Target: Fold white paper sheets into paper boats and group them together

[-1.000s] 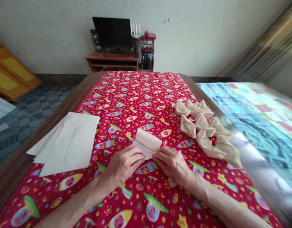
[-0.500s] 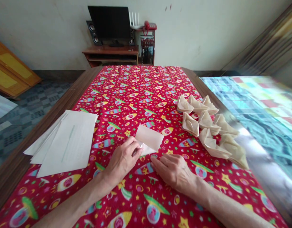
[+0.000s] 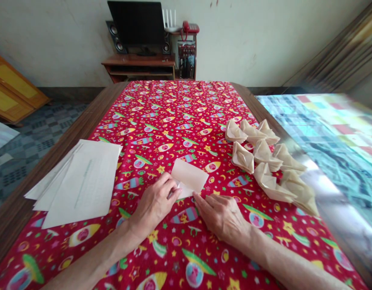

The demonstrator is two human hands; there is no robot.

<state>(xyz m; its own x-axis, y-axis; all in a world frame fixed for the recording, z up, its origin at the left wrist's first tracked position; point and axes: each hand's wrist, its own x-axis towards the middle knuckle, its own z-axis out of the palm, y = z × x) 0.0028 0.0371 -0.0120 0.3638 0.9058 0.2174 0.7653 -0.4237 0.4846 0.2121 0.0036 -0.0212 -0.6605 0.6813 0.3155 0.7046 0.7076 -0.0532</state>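
A small sheet of pale folded paper [image 3: 190, 175] lies on the red patterned cloth in front of me. My left hand [image 3: 161, 195] pinches its near left edge between thumb and fingers; that corner is partly covered by the fingers. From the other side, my right hand [image 3: 219, 211] rests low on the cloth, holding nothing. Its index fingertip touches the paper's near right corner, with the fingers stretched forward. Several folded paper boats [image 3: 266, 153] stand grouped to the right, beyond my right hand. Left of my left hand lies a fanned stack of white sheets [image 3: 86, 181].
The red cloth [image 3: 161, 104] covers most of a brown wooden table [image 3: 89, 117]. Past its far end are a desk [image 3: 140, 60] with a monitor [image 3: 137, 24], and a red telephone [image 3: 190, 27]. A bed with a checked cover [image 3: 306, 133] adjoins on the right.
My right index fingertip has come forward to touch the paper's near right corner. The left hand keeps its pinch. The camera view has shifted slightly.
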